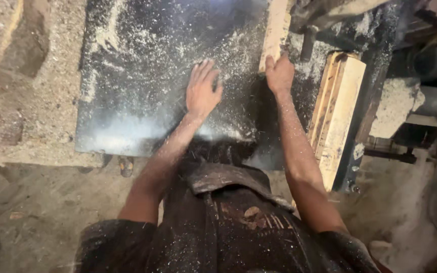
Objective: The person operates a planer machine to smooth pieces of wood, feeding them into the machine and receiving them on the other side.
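Dim workshop; dark machine table [142, 76] coated in sawdust. Left hand [202, 90] lies flat, fingers spread, holding nothing. Right hand [279, 73] grips the pale wood strip [275, 30] at the table's right edge; stiff, light, best held by its long edges. Cut planks [337, 108] are stacked rightward.

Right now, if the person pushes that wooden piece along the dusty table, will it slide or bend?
The wooden piece looks like solid, thick sawn timber, so it probably stays stiff. Loose sawdust covers the dark table, so it likely slides easily. The right hand grips its end; the left hand lies flat.
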